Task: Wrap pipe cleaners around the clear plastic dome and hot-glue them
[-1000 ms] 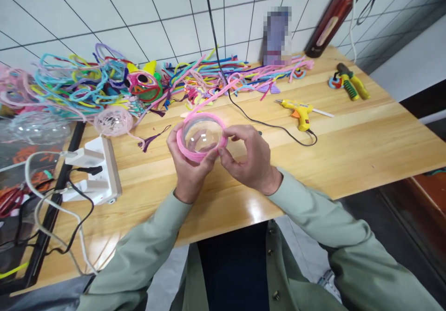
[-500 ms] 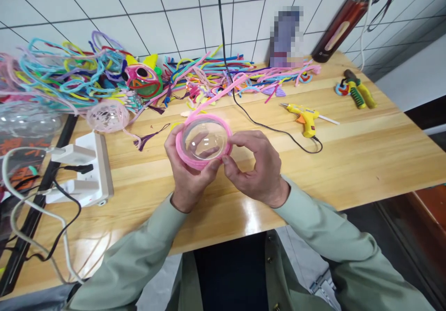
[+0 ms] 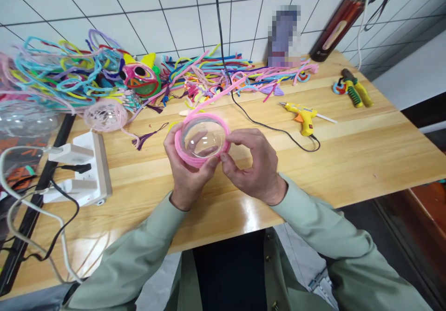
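Note:
A clear plastic dome (image 3: 206,140) with pink pipe cleaner (image 3: 179,147) wound around its rim is held up over the table. My left hand (image 3: 190,176) wraps its left and lower side, and fingers show through the clear plastic. At the right edge, my right hand (image 3: 252,164) pinches the pink rim between thumb and forefinger. From the rim's top, a loose pink strand runs up and right toward the pile at the back. What lies under the dome is partly hidden by my left palm.
Loose pipe cleaners (image 3: 73,74) pile along the tiled wall, beside a colourful mask-like figure (image 3: 141,76). A yellow glue gun (image 3: 304,117), pliers (image 3: 357,90) and a red thermos (image 3: 343,20) are on the right. A power strip (image 3: 95,169) with cables lies left. A black cord (image 3: 251,115) crosses the table.
The view has shifted slightly. My hands keep nearly the same hold on the pink-rimmed dome, which looks tilted a little differently.

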The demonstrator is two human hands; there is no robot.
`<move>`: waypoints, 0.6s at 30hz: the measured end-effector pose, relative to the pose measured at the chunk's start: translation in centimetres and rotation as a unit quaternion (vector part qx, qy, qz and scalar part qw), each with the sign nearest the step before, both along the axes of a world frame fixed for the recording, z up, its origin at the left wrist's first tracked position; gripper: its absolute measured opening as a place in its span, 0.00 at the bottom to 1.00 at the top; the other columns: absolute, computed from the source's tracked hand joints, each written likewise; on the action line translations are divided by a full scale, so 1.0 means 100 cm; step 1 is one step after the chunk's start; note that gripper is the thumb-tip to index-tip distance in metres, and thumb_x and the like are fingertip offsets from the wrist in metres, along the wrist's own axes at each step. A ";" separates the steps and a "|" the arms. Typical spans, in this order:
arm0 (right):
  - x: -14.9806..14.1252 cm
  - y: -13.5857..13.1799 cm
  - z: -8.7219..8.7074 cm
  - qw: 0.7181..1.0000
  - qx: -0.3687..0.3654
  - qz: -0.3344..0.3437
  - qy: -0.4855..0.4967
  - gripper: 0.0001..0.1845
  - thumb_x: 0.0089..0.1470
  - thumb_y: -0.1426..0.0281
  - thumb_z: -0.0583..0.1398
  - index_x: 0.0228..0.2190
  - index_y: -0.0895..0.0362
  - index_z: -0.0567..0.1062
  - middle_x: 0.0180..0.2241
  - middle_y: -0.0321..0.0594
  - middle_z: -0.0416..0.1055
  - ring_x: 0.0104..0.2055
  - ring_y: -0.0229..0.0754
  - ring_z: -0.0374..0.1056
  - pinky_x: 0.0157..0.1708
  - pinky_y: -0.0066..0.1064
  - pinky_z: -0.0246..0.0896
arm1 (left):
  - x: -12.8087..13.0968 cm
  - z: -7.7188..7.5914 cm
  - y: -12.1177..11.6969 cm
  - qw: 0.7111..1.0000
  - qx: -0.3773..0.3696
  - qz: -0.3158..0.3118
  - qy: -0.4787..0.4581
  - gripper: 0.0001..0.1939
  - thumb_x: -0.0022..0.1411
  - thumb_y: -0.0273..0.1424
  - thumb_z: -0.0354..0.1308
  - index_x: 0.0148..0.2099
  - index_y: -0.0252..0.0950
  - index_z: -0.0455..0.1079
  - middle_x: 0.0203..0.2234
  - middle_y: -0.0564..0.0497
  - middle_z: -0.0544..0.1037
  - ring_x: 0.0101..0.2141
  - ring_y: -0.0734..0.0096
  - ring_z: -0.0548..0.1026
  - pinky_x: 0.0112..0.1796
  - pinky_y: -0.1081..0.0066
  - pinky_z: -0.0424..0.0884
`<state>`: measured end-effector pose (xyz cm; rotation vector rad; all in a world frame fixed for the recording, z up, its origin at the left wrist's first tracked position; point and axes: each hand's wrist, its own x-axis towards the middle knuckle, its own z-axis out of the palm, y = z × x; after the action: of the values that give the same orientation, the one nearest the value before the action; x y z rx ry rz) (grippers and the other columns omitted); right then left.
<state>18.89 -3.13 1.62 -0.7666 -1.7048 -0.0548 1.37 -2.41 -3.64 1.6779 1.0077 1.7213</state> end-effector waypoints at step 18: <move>0.001 0.001 -0.003 1.000 -0.018 0.008 -0.006 0.22 0.67 0.75 0.66 0.59 0.49 0.72 0.45 0.39 0.82 0.49 0.48 0.82 0.47 0.43 0.82 | 0.000 -0.004 0.004 1.000 0.013 0.005 0.000 0.48 0.65 0.62 0.74 0.75 0.50 0.58 0.71 0.41 0.64 0.68 0.45 0.76 0.67 0.43 0.79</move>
<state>19.00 -3.03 1.27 -0.7800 -1.7281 -0.0182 1.34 -2.02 -4.05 1.6910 0.9984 1.7476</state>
